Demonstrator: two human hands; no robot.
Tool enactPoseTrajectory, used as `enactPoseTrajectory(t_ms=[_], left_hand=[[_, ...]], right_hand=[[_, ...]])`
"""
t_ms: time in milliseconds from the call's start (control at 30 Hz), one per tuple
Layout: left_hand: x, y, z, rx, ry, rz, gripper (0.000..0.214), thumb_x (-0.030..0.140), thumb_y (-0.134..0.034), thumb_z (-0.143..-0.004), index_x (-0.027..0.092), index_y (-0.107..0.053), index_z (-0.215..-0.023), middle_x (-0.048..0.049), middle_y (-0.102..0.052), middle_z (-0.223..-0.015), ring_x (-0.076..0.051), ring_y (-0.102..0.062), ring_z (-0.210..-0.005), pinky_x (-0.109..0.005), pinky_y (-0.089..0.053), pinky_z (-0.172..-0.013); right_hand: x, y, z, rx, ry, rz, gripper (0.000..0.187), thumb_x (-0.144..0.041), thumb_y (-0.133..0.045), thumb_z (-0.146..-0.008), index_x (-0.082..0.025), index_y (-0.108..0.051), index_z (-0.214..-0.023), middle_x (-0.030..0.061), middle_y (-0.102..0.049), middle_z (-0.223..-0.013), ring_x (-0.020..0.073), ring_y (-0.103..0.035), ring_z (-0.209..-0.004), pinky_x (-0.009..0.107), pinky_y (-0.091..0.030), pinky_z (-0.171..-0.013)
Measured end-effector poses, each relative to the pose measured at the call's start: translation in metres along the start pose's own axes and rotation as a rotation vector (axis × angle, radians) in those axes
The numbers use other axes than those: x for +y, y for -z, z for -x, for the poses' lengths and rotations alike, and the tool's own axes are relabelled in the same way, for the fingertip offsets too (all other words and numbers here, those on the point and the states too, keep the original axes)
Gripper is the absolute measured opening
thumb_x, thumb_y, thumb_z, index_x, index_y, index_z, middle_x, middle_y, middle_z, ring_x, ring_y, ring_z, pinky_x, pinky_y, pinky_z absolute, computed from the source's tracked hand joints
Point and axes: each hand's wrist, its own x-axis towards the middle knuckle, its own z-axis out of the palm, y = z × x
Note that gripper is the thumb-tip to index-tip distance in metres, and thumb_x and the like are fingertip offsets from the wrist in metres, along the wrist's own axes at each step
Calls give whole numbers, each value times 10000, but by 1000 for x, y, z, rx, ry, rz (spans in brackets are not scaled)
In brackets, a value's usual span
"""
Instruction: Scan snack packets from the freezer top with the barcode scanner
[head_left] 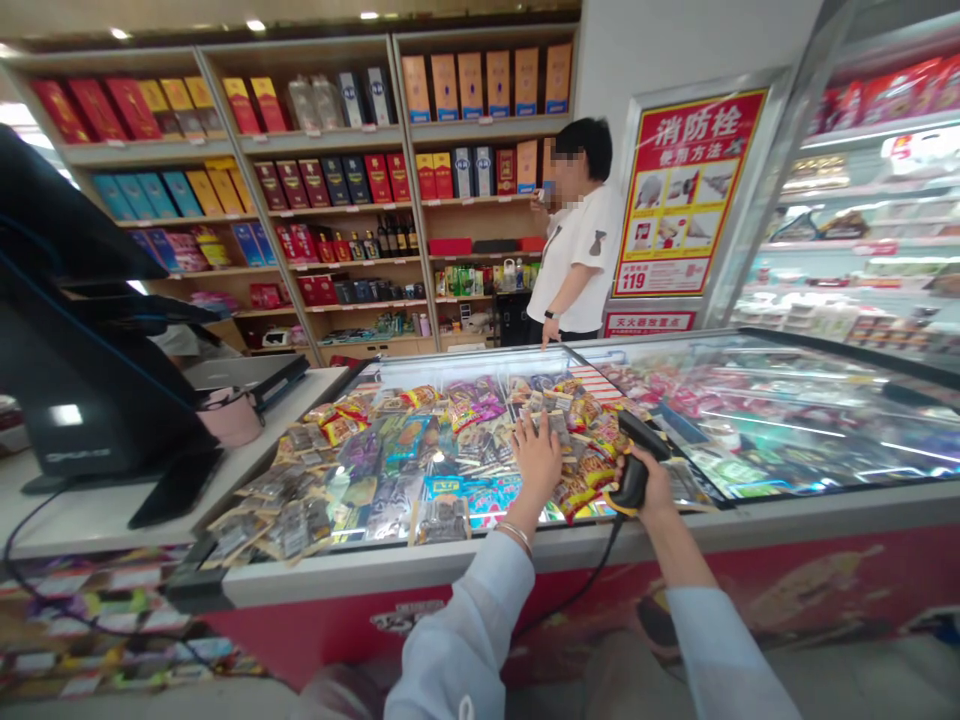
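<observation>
My left hand lies flat with fingers spread on a heap of snack packets piled on the glass lid of a chest freezer. It touches small grey packets near the heap's middle. My right hand grips a black barcode scanner by its handle; the scanner's head points up and left over the packets. A black cable runs from the scanner down past the freezer's front edge.
A black till screen stands on the white counter at left, with a pink cup beside it. Another person in a white shirt stands behind the freezer. Shelves of boxed goods line the back wall; a chilled cabinet is right.
</observation>
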Motion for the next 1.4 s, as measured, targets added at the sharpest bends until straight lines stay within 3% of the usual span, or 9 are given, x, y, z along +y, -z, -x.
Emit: enactPoseTrajectory(t_ms=[400, 600, 800, 1100, 1233, 1400], left_hand=[[-8, -1, 17, 99, -11, 33, 515, 437, -312, -960, 277, -408, -1441, -86, -308, -1554, -289, -283, -1428, -497, -267, -1155], [-24, 26, 12, 76, 17, 75, 511, 419, -287, -970, 276, -385, -1451, -70, -328, -1547, -251, -291, -1428, -455, -289, -1153], [-77, 83, 5, 163, 108, 102, 509, 382, -257, -982, 237, -378, -1455, -76, -345, -1538, -217, -291, -1429, -409, -296, -1154], [-177, 162, 14, 373, 170, 89, 514, 391, -238, -988, 193, -399, -1434, -97, -356, -1530, -212, -275, -1435, -412, -254, -1169], [-219, 173, 26, 394, 207, 71, 502, 381, -238, -988, 195, -424, -1416, -92, -382, -1516, -202, -310, -1418, -406, -275, -1160], [-254, 165, 45, 387, 243, 55, 501, 386, -251, -983, 194, -443, -1403, -96, -410, -1498, -212, -328, -1410, -411, -285, -1155]], right_hand=[[6, -5, 20, 28, 4, -7, 313, -345, -782, -536, -163, -615, -727, -23, -574, -486, 102, -518, -387, 187, -452, -371], [-3, -13, 29, 19, 5, 14, 300, -334, -774, -523, -172, -613, -717, -20, -574, -506, 118, -526, -398, 216, -456, -357], [1, -46, 37, -37, -41, 13, 264, -344, -747, -555, -194, -567, -674, -23, -560, -522, 119, -508, -392, 224, -431, -321], [51, -139, 68, -264, -84, 18, 275, -353, -767, -582, -182, -619, -739, -23, -563, -518, 105, -511, -399, 195, -430, -347], [85, -173, 82, -289, -80, 1, 264, -358, -775, -584, -181, -624, -709, -21, -567, -509, 103, -506, -394, 193, -437, -353], [120, -202, 94, -345, -170, 16, 262, -355, -775, -580, -169, -646, -713, -22, -568, -501, 100, -509, -397, 191, -446, -370]])
